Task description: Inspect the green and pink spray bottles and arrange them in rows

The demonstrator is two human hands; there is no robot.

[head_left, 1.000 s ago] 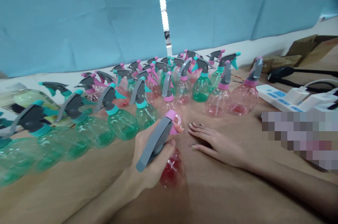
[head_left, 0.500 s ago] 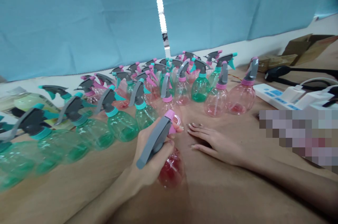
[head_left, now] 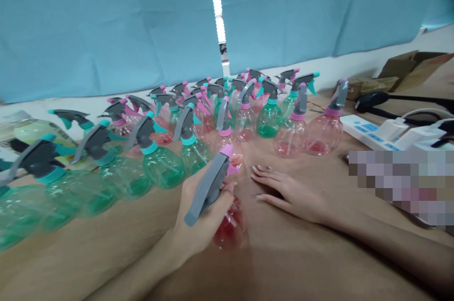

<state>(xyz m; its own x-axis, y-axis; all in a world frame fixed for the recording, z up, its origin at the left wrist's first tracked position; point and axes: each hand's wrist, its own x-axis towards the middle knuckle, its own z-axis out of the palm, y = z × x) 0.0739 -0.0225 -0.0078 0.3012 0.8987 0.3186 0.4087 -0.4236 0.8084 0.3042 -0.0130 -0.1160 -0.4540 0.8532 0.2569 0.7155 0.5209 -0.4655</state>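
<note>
Blue curtains (head_left: 106, 22) hang across the upper half of the frame, parted by a bright vertical slit near the top centre, and below them a brown table (head_left: 301, 263) fills the lower half. Low and centre in the frame, the left hand (head_left: 198, 218) is wrapped around the neck of a pink spray bottle (head_left: 230, 227), with the fingers closed beneath its grey trigger head (head_left: 207, 187) and the thumb up beside the pink nozzle. The bottle tilts toward the lower left, its round body low over the table or on it; I cannot tell which. Just to the right, the right hand (head_left: 287, 192) lies flat on the table, palm down, fingers straight and close together, holding nothing and a little apart from the bottle.

The bottle looks like thin clear plastic with only a little red liquid at the bottom, so it is probably light and slightly squashy at the belly. The smooth round body could slip in a grip. The neck under the stiff trigger head seems the surest place to hold it, and that is where the hand already is.

Across the middle of the frame, from far left to right of centre, stand many more spray bottles, among them a green bottle (head_left: 163, 166) and a pink bottle (head_left: 326, 131). At the right edge lie a white power strip (head_left: 369, 131) and cardboard boxes (head_left: 411, 64).
</note>
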